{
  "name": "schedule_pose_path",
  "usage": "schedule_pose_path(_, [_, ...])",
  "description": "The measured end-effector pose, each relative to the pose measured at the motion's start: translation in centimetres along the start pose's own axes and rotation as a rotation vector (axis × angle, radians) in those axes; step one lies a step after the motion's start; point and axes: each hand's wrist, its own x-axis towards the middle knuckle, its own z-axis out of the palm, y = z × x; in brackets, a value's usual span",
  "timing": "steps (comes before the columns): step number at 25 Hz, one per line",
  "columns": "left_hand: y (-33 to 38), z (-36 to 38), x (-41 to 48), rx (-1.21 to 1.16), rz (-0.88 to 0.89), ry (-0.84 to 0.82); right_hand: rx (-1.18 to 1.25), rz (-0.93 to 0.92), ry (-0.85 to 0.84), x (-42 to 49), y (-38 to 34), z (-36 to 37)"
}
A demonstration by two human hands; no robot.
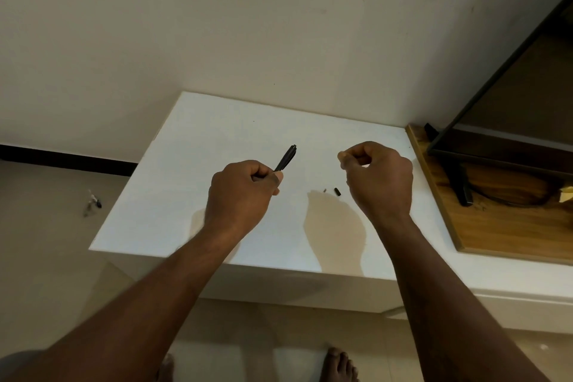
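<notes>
Slim black pen (287, 159), gripped in left hand (243, 192)

My feed is dim and warm, with a yellowish cast over the wall (279, 25). The white bench (217, 121) is the brightest area, evenly lit. Light seems to come from ahead and to the right: soft-edged shadows of the left hand (242, 195) and right hand (381, 177) fall on the bench towards me and leftward. The pen (286, 159) reads sharp; the floor (46, 242) looks soft and murky. The wide lens stretches things near the frame edges.
</notes>
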Motion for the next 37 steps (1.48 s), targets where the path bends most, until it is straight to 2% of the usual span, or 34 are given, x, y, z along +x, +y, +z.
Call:
schedule_pose_path(5, [-0.2, 0.3, 0.1, 0.006, -0.003, -0.002, 0.066, -0.063, -0.009, -1.6, -1.9, 0.5])
schedule_pose_path(7, [-0.2, 0.4, 0.0, 0.002, 0.0, -0.006, 0.101, -0.051, -0.075, -2.0, -2.4, 0.7])
schedule_pose_path(10, [-0.1, 0.5, -0.1, -0.021, 0.006, -0.005, 0.004, -0.038, -0.362, -2.6, -2.4, 1.3])
schedule_pose_path(12, [-0.1, 0.5, -0.1, -0.049, 0.0, -0.01, -0.161, -0.066, -0.59, -3.1, -2.2, 1.7])
schedule_pose_path(14, [-0.1, 0.6, -0.1, -0.059, -0.005, -0.025, -0.306, -0.091, -0.729, -3.5, -1.9, 2.1])
schedule_pose_path(17, [-0.2, 0.8, -0.3, -0.043, 0.006, -0.052, -0.28, -0.107, -0.657, -3.5, -1.8, 2.3])
schedule_pose_path(21, [-0.2, 0.9, -0.5, -0.025, 0.019, -0.072, 0.068, 0.046, -0.487, -2.6, -1.8, 2.0])
schedule_pose_path(26, [-0.1, 1.0, -0.8, -0.05, 0.046, -0.195, 0.402, 0.271, -0.57, -2.6, -2.2, 1.8])
schedule_pose_path(29, [-0.1, 1.1, -1.0, -0.121, 0.053, -0.315, 0.473, 0.305, -0.569, -2.5, -2.2, 1.7])
schedule_pose_path(37, [-0.4, 1.1, -0.7, -0.17, -0.026, -0.401, 0.528, 0.334, -0.403, -2.3, -2.0, 1.8])
